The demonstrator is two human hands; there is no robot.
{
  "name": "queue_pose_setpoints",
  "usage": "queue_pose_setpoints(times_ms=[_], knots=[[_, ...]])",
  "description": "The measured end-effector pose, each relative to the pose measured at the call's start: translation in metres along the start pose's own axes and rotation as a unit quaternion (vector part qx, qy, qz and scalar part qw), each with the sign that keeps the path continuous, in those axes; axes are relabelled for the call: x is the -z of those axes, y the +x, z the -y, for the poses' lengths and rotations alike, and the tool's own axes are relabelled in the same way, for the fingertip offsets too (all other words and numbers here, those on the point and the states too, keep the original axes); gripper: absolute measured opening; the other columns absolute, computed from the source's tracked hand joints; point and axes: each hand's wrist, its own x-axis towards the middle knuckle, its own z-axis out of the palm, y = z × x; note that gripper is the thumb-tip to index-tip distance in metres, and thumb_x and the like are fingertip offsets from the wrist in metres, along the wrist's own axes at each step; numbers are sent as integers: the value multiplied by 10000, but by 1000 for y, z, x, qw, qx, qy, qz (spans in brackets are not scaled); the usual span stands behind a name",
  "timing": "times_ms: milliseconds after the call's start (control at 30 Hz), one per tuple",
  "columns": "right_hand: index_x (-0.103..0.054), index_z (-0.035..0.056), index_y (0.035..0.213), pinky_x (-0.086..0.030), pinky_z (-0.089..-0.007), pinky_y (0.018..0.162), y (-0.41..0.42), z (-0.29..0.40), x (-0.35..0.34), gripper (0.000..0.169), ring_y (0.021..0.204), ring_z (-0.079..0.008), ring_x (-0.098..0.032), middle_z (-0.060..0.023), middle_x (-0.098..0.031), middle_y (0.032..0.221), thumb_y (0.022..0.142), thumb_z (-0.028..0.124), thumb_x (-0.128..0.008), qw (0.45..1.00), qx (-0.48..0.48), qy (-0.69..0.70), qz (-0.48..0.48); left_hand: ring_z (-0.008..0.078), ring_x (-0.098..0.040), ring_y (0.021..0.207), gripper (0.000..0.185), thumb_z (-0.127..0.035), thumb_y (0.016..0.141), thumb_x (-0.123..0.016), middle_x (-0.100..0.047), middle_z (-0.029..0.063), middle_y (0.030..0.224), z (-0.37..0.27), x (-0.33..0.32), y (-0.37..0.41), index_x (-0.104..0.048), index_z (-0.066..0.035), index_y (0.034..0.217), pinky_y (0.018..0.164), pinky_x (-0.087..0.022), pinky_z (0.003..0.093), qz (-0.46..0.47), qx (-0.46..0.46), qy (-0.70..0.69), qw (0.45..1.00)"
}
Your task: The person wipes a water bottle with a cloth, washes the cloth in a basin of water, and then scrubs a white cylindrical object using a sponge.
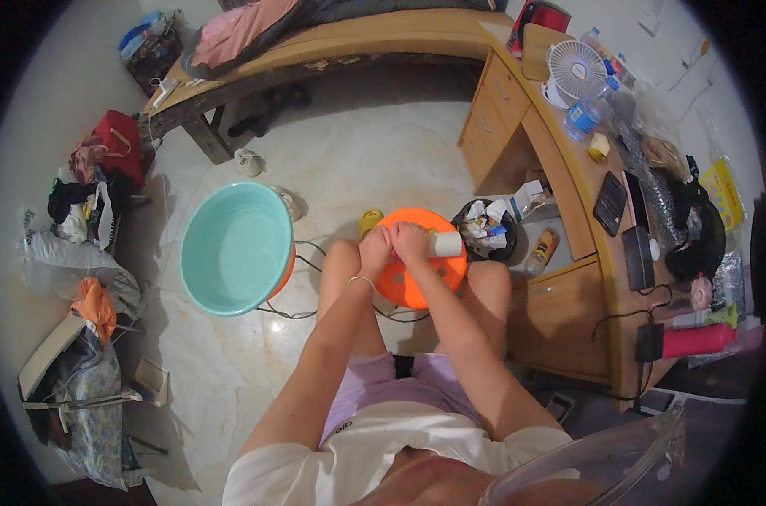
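My left hand (376,248) and my right hand (411,241) meet above the far left part of a round orange plastic stool (414,293) between my knees. Their fingers come together, and whether anything small is between them is hidden. A white paper roll (445,245) lies on its side on the stool, just right of my right hand. To the left, a large turquoise plastic basin (236,250) stands on something orange. It seems to hold clear water.
A black-lined bin (514,245) full of crumpled paper stands between the stool and the wooden desk (563,316). On the desk are a small white fan (576,68), a water bottle (583,117) and a phone (609,203). Shoes and cables lie on the floor. Clothes and bags are piled at left.
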Motion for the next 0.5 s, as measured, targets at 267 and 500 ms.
queue_pose_setpoints(times_ms=[267, 500], knots=[[-666, 49, 717, -505, -455, 594, -6, -88, 38, 317, 652, -332, -633, -146, -654, 725, 849, 287, -503, 999, -16, 7, -35, 349, -639, 715, 355, -268, 932, -412, -647, 193, 782, -7, 4, 2, -605, -19, 770, 631, -513, 456, -5, 7, 59, 998], [-654, 63, 670, -504, -459, 634, -1, -29, 11, 343, 642, -339, -632, -141, -649, 683, 860, 296, -488, 995, -71, -70, 9, 393, -634, 682, 427, -327, 954, -371, -642, 219, 734, -18, 5, 9, -628, -37, 773, 608, -508, 493, 18, -20, 71, 997]])
